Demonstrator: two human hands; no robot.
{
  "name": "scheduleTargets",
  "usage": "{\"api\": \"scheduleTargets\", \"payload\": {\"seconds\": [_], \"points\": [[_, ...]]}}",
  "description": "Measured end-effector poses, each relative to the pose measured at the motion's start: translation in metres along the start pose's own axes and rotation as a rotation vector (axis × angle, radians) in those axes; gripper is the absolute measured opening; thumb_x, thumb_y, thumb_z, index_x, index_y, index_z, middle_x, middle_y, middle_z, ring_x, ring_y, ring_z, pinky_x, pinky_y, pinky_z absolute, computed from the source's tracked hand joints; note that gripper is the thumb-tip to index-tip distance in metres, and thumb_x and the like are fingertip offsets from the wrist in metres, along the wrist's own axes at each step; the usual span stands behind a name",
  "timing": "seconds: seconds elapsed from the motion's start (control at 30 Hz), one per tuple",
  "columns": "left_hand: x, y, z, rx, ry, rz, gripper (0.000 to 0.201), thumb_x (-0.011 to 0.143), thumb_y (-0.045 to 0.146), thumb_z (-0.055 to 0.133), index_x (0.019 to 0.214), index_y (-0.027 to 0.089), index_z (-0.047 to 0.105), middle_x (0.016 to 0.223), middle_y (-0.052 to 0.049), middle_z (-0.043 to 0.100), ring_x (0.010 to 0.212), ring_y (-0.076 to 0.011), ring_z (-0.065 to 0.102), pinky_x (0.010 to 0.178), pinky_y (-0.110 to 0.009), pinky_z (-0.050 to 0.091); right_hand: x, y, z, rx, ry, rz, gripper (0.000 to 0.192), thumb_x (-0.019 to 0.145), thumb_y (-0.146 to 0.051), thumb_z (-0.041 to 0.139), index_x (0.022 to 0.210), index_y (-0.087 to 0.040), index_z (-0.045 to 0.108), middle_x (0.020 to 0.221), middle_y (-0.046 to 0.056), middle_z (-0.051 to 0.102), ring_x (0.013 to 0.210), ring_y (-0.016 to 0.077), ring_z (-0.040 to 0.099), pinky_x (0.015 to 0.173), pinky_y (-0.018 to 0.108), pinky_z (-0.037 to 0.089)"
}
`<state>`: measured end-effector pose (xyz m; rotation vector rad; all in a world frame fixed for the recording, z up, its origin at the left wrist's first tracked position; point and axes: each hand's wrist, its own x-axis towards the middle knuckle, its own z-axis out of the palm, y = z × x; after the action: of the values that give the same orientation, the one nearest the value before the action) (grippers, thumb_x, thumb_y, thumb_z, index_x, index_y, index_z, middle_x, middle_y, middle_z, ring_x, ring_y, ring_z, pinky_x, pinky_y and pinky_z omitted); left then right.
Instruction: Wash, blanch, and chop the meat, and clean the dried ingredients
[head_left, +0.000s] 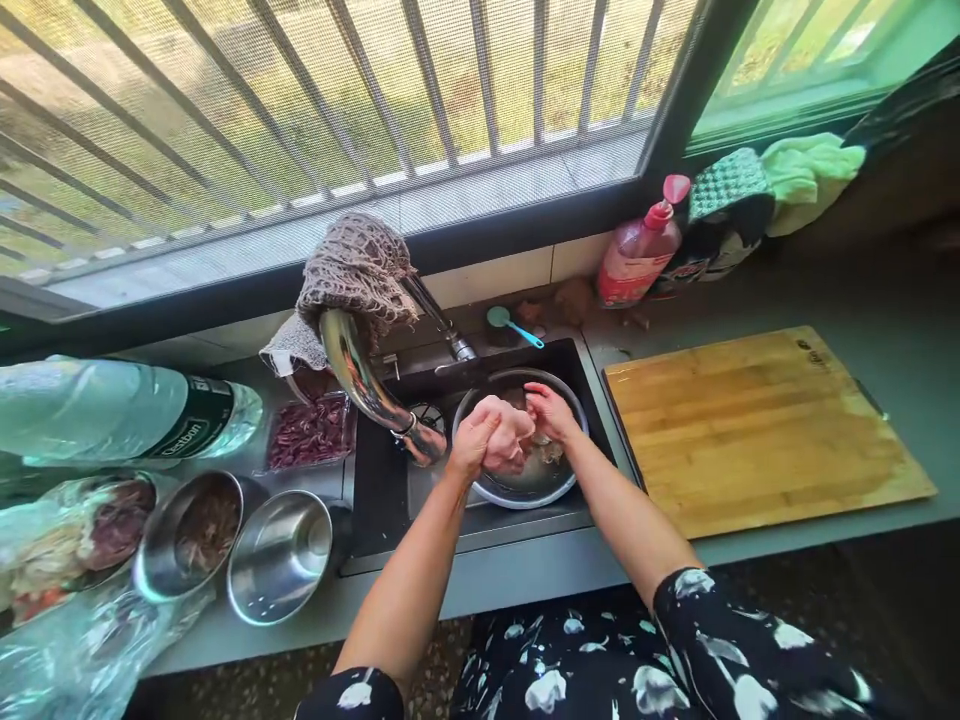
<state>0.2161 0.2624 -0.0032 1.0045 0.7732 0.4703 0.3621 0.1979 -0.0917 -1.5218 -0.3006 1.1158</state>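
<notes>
Reaching over the bench [517, 567], the left grip [472, 440] is closed round the left side of the raw pink meat [510, 437], which is above the steel bowl [525, 502] in the sink [371, 505]; the right grip [553, 412] curls beside it, and whether it is closed on anything I cannot tell. The meat looks soft, wet, probably slippery, likely light; cupping it underneath should beat pinching. Beyond arches the faucet [349, 368]

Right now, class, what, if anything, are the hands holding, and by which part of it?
Raw pink meat, held by its left side in the left hand. Whether the right hand touches it cannot be told.
</notes>
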Motion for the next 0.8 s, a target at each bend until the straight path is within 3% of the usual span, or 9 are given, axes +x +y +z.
{"api": "scheduleTargets", "payload": {"seconds": [0.07,0.17,0.27,0.33,0.47,0.67,0.8], "points": [[0.003,-0.001,0.002,0.078,-0.002,0.045,0.033,0.061,0.042,0.072,0.072,0.012,0.061,0.065,0.001,0.058,0.063,-0.011,0.055,0.063,-0.021,0.043,-0.009,0.024,-0.012,-0.071,0.042,0.143,0.024,0.077,-0.029,0.046,0.079,-0.014,0.064,0.07,0.003,0.064,0.073,0.0117,0.059,0.073,0.022,0.043],[0.005,-0.009,0.008,0.088,-0.009,0.0,0.038,0.061,0.046,0.071,0.076,0.013,0.061,0.06,0.002,0.057,0.057,-0.0112,0.055,0.057,-0.022,0.044,-0.026,0.051,-0.012,-0.053,0.053,0.228,0.029,0.082,-0.038,0.044,0.082,-0.016,0.064,0.076,0.006,0.065,0.078,0.0166,0.06,0.075,0.031,0.045],[-0.001,-0.019,0.013,-0.033,-0.007,-0.145,0.052,0.062,0.048,0.069,0.099,0.012,0.059,0.067,-0.003,0.063,0.055,-0.0147,0.058,0.055,-0.027,0.046,-0.032,0.058,0.005,0.355,-0.18,0.307,0.055,0.082,-0.062,0.03,0.1,-0.017,0.058,0.088,0.009,0.063,0.077,0.0199,0.061,0.072,0.04,0.047],[-0.009,-0.024,0.012,-0.067,-0.048,-0.245,0.056,0.062,0.044,0.071,0.106,0.011,0.058,0.077,-0.008,0.066,0.061,-0.0172,0.061,0.059,-0.029,0.048,-0.026,0.054,0.018,0.675,-0.304,0.301,0.063,0.08,-0.067,0.03,0.103,-0.015,0.055,0.089,0.01,0.063,0.078,0.0208,0.061,0.073,0.039,0.047],[-0.018,-0.028,-0.002,-0.028,-0.191,-0.368,0.05,0.063,0.034,0.073,0.105,0.011,0.06,0.092,-0.012,0.067,0.075,-0.019,0.063,0.069,-0.027,0.048,-0.008,0.046,0.026,0.883,-0.317,0.246,0.04,0.082,-0.05,0.043,0.097,-0.015,0.055,0.081,0.007,0.064,0.07,0.018,0.061,0.072,0.034,0.047],[-0.015,-0.02,-0.016,0.06,0.001,-0.294,0.046,0.056,0.038,0.076,0.091,0.01,0.063,0.088,-0.011,0.068,0.074,-0.019,0.063,0.068,-0.028,0.049,-0.012,0.046,0.032,0.878,-0.341,0.391,0.018,0.079,-0.028,0.049,0.074,-0.014,0.057,0.062,0.0,0.06,0.058,0.0113,0.057,0.066,0.024,0.044],[-0.044,0.007,0.012,0.26,0.11,-0.223,0.048,0.045,0.043,0.078,0.082,0.015,0.065,0.088,-0.007,0.069,0.083,-0.0244,0.062,0.072,-0.031,0.051,-0.034,0.02,0.041,0.752,-0.341,0.443,0.024,0.078,-0.026,0.049,0.058,-0.014,0.052,0.05,-0.003,0.054,0.046,0.0084,0.049,0.058,0.021,0.039]]}}
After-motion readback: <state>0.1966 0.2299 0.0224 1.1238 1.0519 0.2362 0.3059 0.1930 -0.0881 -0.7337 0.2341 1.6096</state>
